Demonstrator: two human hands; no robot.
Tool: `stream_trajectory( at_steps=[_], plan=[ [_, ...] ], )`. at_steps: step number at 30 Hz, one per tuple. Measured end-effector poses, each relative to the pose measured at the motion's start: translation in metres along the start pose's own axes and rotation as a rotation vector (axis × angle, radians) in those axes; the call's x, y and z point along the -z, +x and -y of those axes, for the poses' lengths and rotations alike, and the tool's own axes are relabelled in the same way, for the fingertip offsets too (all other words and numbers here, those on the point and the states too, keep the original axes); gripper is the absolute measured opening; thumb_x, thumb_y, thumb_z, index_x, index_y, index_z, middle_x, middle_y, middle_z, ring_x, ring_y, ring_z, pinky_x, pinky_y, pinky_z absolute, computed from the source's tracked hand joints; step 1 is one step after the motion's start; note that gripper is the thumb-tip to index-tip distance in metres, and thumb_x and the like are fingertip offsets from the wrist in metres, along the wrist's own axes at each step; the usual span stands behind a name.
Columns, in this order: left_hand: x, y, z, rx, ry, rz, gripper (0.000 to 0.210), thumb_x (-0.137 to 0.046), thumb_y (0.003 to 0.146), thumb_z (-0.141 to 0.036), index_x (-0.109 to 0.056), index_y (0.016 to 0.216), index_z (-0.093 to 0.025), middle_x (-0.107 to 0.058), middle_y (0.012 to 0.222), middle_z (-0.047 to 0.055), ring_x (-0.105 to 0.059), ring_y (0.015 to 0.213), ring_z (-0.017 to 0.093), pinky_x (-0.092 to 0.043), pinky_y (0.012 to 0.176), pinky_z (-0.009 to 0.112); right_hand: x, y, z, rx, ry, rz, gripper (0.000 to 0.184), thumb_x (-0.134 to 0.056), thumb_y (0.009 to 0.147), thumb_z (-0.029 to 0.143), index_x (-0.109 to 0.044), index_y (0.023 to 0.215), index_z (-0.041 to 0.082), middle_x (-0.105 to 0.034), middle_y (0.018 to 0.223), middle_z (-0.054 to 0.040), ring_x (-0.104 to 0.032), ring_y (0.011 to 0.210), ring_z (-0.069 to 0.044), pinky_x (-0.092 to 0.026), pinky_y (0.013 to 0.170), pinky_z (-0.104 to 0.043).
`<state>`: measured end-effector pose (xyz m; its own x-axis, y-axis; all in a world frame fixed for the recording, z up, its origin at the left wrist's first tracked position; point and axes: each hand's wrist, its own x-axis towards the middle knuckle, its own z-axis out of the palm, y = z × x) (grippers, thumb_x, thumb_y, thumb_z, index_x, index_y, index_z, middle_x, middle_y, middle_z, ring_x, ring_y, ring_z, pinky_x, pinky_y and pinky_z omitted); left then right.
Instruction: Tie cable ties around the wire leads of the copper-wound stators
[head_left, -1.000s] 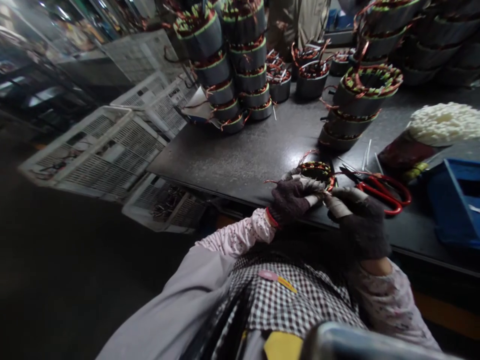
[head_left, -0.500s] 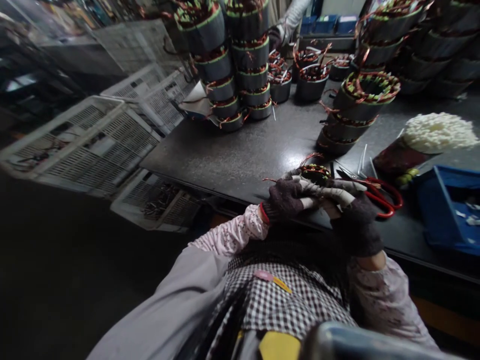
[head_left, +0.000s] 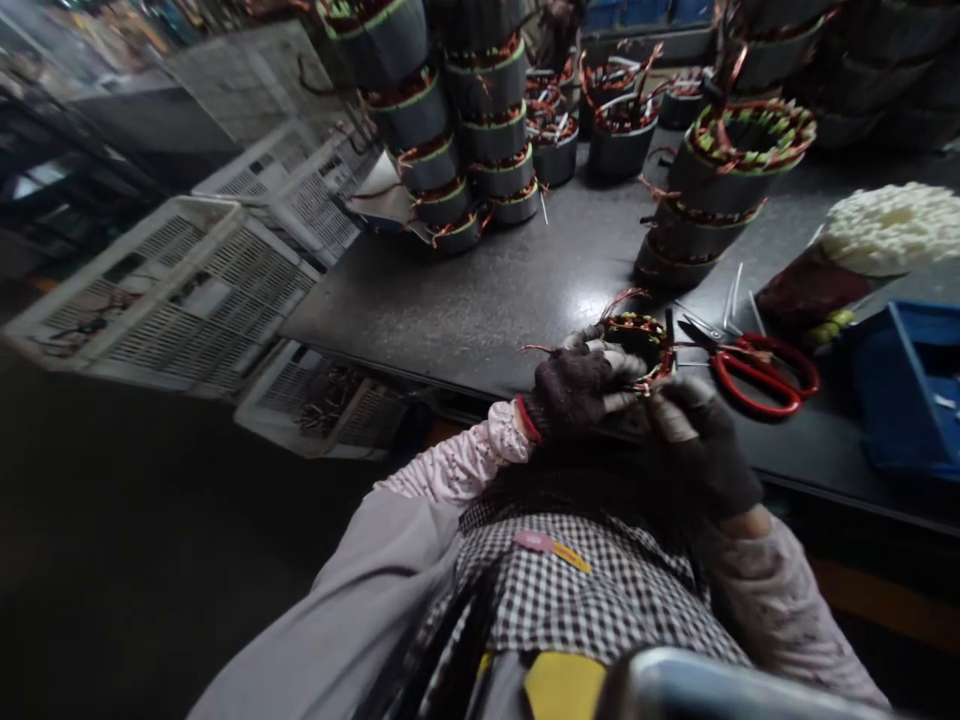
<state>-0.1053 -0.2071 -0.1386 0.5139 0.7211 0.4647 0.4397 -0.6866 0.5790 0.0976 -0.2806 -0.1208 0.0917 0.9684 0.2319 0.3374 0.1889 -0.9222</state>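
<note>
A motor stator (head_left: 666, 348), a ring of copper windings with green insulation, sits at the table's near edge in front of me. My left hand (head_left: 574, 388), in a dark glove with pale covered fingertips, is closed on its left and near side, some fingers over the rim. At the near right of the rim my right hand (head_left: 705, 440), gloved likewise, has thumb and fingers pinched together. What lies in that pinch is too small to make out. Loose copper wires stick out to the stator's left. Red-handled scissors (head_left: 761, 385) lie just right of it.
Stacked stators (head_left: 487, 125) stand at the back left, and another stack (head_left: 697, 215) behind my hands. On the right are a blue bin (head_left: 877, 400) and a dark red container topped with white material (head_left: 885, 230). White plastic crates (head_left: 247, 260) stand left of the table (head_left: 420, 300).
My right hand has drawn back toward me and off the top of the stator, exposing the ring. My left hand stays on it. The view has tilted slightly downward.
</note>
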Motion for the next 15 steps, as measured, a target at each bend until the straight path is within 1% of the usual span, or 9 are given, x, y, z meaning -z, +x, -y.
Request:
stream_trajectory(
  at_steps=[2, 4, 6, 7, 8, 10, 11, 13, 15],
  plan=[
    [-0.003, -0.001, 0.001, -0.020, -0.004, 0.022, 0.020, -0.081, 0.101, -0.041, -0.085, 0.113, -0.025, -0.088, 0.113, 0.004, -0.081, 0.119, 0.023, -0.040, 0.138, 0.055, 0.000, -0.006, 0.005, -0.067, 0.014, 0.006, 0.022, -0.075, 0.091, 0.048, -0.073, 0.092, 0.027, -0.076, 0.084, -0.0019, -0.069, 0.076, -0.022, -0.062, 0.072, -0.040],
    [-0.009, 0.000, -0.002, -0.031, 0.003, 0.033, 0.016, -0.081, 0.102, -0.039, -0.086, 0.108, -0.026, -0.089, 0.110, 0.002, -0.082, 0.117, 0.022, -0.041, 0.137, 0.055, -0.006, 0.003, 0.017, -0.084, 0.123, -0.038, 0.021, -0.078, 0.092, 0.047, -0.071, 0.093, 0.027, -0.071, 0.077, 0.0016, -0.063, 0.066, -0.017, -0.056, 0.061, -0.033],
    [-0.019, 0.002, -0.005, -0.036, 0.044, 0.017, 0.016, -0.082, 0.101, -0.040, -0.086, 0.108, -0.026, -0.089, 0.111, 0.002, -0.081, 0.118, 0.022, -0.043, 0.135, 0.054, -0.019, 0.028, 0.029, -0.081, 0.279, -0.176, 0.024, -0.079, 0.092, 0.047, -0.066, 0.093, 0.027, -0.063, 0.071, 0.0057, -0.055, 0.058, -0.013, -0.049, 0.055, -0.029],
    [-0.023, 0.002, -0.007, -0.043, 0.069, 0.007, 0.018, -0.082, 0.101, -0.041, -0.086, 0.110, -0.026, -0.089, 0.113, 0.002, -0.081, 0.120, 0.022, -0.045, 0.135, 0.053, -0.026, 0.043, 0.032, -0.060, 0.320, -0.272, 0.024, -0.076, 0.092, 0.047, -0.064, 0.092, 0.026, -0.062, 0.072, 0.0061, -0.055, 0.060, -0.012, -0.050, 0.058, -0.028],
    [-0.026, 0.002, -0.008, -0.054, 0.093, 0.004, 0.020, -0.082, 0.101, -0.042, -0.085, 0.112, -0.025, -0.089, 0.115, 0.002, -0.081, 0.122, 0.023, -0.045, 0.134, 0.054, -0.033, 0.056, 0.032, -0.043, 0.327, -0.379, 0.025, -0.075, 0.091, 0.046, -0.062, 0.090, 0.025, -0.062, 0.076, 0.0056, -0.057, 0.064, -0.012, -0.054, 0.064, -0.029],
    [-0.028, -0.001, -0.009, -0.087, 0.135, 0.005, 0.027, -0.082, 0.101, -0.045, -0.084, 0.118, -0.024, -0.088, 0.122, 0.005, -0.079, 0.127, 0.026, -0.047, 0.134, 0.056, -0.040, 0.070, 0.028, 0.030, 0.227, -0.414, 0.027, -0.070, 0.094, 0.050, -0.063, 0.091, 0.025, -0.068, 0.085, 0.0008, -0.066, 0.078, -0.016, -0.062, 0.082, -0.038],
    [-0.027, -0.005, -0.008, -0.099, 0.157, -0.009, 0.034, -0.082, 0.101, -0.049, -0.082, 0.123, -0.023, -0.086, 0.129, 0.007, -0.078, 0.131, 0.028, -0.049, 0.134, 0.057, -0.040, 0.069, 0.024, 0.075, 0.176, -0.414, 0.028, -0.069, 0.095, 0.053, -0.065, 0.094, 0.025, -0.072, 0.091, -0.0024, -0.070, 0.088, -0.019, -0.064, 0.092, -0.044],
    [-0.019, -0.015, -0.005, -0.096, 0.218, -0.103, 0.052, -0.079, 0.101, -0.057, -0.077, 0.137, -0.019, -0.080, 0.143, 0.013, -0.073, 0.140, 0.032, -0.053, 0.131, 0.059, -0.033, 0.050, 0.014, 0.163, 0.097, -0.411, 0.032, -0.067, 0.098, 0.057, -0.069, 0.104, 0.026, -0.076, 0.109, -0.0080, -0.074, 0.111, -0.026, -0.061, 0.111, -0.055],
    [-0.009, -0.028, 0.000, -0.070, 0.286, -0.193, 0.057, -0.072, 0.106, -0.057, -0.072, 0.146, -0.016, -0.077, 0.149, 0.016, -0.071, 0.144, 0.032, -0.060, 0.124, 0.054, -0.025, 0.020, 0.002, 0.166, 0.061, -0.439, 0.039, -0.070, 0.096, 0.060, -0.070, 0.118, 0.027, -0.074, 0.127, -0.0107, -0.072, 0.129, -0.031, -0.053, 0.124, -0.061]
  ],
)
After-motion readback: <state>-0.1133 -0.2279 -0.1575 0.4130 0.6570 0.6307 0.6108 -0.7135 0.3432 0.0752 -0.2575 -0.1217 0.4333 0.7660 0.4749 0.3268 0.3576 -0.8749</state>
